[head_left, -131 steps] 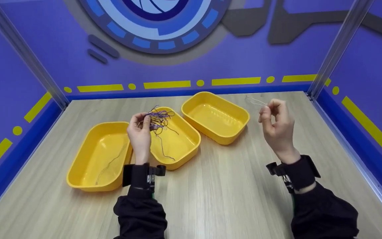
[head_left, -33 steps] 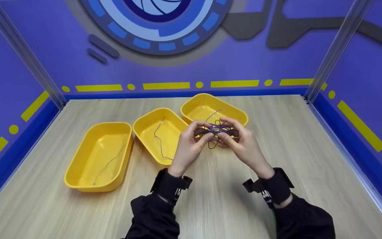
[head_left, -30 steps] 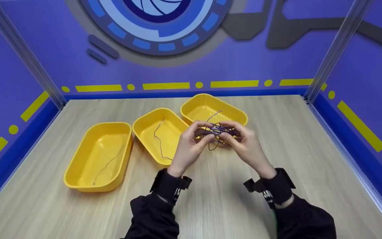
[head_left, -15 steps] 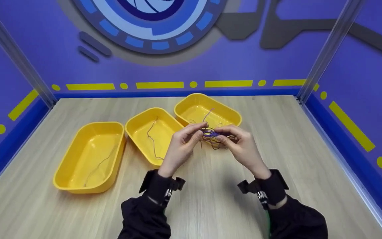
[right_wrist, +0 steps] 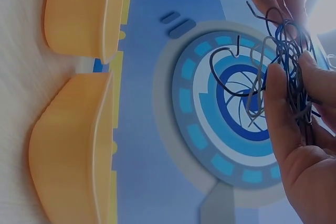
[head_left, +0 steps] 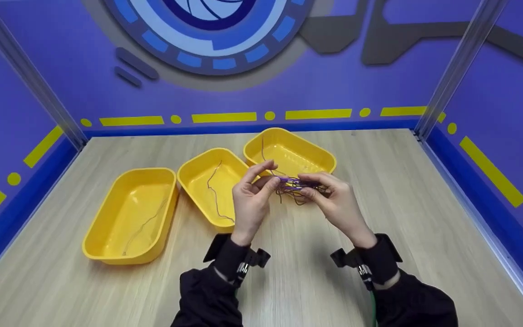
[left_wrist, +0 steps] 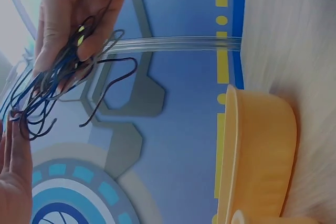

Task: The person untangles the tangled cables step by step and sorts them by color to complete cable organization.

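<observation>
A tangle of thin purple and dark cords (head_left: 292,185) is held between both hands in front of the far right yellow bin (head_left: 323,150). My left hand (head_left: 250,202) pinches its left side between thumb and fingers; one thin purplish strand (head_left: 263,149) rises above that hand. With thumb and fingers my right hand (head_left: 341,211) grips the right side of the bundle. Loops and loose ends of the tangle (right_wrist: 291,61) show between the hands in the right wrist view. In the left wrist view, a dark loose cord end (left_wrist: 113,85) sticks out from the bundle.
Left on the wooden table (head_left: 284,272) stands a yellow bin (head_left: 107,218) with one pale cord (head_left: 145,223). The middle yellow bin (head_left: 189,168) holds a greyish-purple cord (head_left: 216,195). Blue-purple panels (head_left: 357,86) enclose the table's back and sides.
The right hand first held a pale strand out at the right; now it grips the tangle. The left hand brought the tangle rightward from the middle bin. Lately the loose strand swung left.
</observation>
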The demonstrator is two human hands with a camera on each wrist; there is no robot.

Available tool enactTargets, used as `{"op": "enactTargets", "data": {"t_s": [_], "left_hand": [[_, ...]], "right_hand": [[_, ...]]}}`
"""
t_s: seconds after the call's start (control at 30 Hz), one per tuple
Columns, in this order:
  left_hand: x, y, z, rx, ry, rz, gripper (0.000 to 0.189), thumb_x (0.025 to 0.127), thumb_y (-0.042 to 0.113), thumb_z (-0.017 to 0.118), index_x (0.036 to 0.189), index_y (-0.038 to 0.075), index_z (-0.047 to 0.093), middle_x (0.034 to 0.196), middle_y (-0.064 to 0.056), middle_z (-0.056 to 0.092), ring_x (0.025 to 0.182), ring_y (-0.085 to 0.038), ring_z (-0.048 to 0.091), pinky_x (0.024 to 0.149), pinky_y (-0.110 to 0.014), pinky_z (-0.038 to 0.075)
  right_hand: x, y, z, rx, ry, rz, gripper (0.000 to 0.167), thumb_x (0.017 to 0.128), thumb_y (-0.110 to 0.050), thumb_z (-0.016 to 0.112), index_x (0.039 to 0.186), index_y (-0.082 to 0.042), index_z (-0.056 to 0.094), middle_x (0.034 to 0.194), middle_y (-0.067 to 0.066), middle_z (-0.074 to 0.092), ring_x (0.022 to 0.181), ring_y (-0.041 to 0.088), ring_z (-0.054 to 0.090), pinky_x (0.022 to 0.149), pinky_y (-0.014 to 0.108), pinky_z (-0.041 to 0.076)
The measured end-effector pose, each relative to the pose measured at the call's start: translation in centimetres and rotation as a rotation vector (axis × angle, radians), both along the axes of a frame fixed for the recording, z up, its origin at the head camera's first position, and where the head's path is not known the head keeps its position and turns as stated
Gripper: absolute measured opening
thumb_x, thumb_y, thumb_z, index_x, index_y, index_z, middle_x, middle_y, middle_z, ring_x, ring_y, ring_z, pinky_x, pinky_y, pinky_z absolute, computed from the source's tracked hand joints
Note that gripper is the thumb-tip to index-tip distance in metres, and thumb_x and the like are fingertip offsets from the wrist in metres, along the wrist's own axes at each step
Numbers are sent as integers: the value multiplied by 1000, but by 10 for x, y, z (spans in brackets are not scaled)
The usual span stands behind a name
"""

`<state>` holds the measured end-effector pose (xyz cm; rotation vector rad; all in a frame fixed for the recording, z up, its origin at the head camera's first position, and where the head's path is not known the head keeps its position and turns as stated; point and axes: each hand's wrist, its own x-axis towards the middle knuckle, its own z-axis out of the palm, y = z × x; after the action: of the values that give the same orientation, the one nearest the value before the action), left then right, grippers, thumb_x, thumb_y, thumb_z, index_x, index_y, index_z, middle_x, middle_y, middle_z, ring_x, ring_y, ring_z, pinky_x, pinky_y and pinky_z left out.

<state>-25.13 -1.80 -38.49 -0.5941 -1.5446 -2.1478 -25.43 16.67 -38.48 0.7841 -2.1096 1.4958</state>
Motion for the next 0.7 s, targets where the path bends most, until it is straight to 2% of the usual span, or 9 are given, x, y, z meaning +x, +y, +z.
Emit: {"op": "enactTargets", "data": {"t_s": [0.03,0.2,0.4,0.47,0.53,0.7], "left_hand": [[0,1,0,5,0,18,35,91,-19,62,124,-26,54,113,-17,68,91,-5,73,84,-24,62],[0,2,1,24,-13,62,33,93,-19,61,123,-26,52,114,-21,66,91,-4,71,84,-24,62],[0,0,2,81,-31,40,31,94,-18,56,123,-25,46,110,-1,64,90,-8,70,85,-24,61],[-1,-1,2,111,-45,23,29,94,-17,55,122,-21,48,107,1,64,90,-9,70,85,-25,62],[-1,-3,3,149,-62,-8,26,95,-17,54,120,-12,53,105,0,66,91,-11,70,85,-25,62],[-1,-10,6,260,-73,-90,26,98,-15,54,112,6,62,101,-3,68,92,-13,72,85,-26,63]], "right_hand": [[0,-1,1,1,-1,-5,27,87,12,74,113,11,73,110,24,73,99,-2,66,78,14,59],[1,-3,0,-1,-3,-6,29,87,11,74,116,11,72,116,26,72,101,-2,66,78,15,60],[2,-4,-2,-19,-55,28,50,88,10,73,136,12,59,109,27,74,92,5,72,75,21,63],[1,-4,-2,-16,-68,19,53,89,9,73,139,12,56,106,27,75,90,8,73,75,21,63],[1,-4,-3,-8,-70,5,49,89,9,73,136,12,59,108,26,74,91,12,74,75,20,62],[1,-1,-2,51,-19,-61,23,88,7,76,111,8,74,108,21,75,95,19,72,76,13,58]]}}
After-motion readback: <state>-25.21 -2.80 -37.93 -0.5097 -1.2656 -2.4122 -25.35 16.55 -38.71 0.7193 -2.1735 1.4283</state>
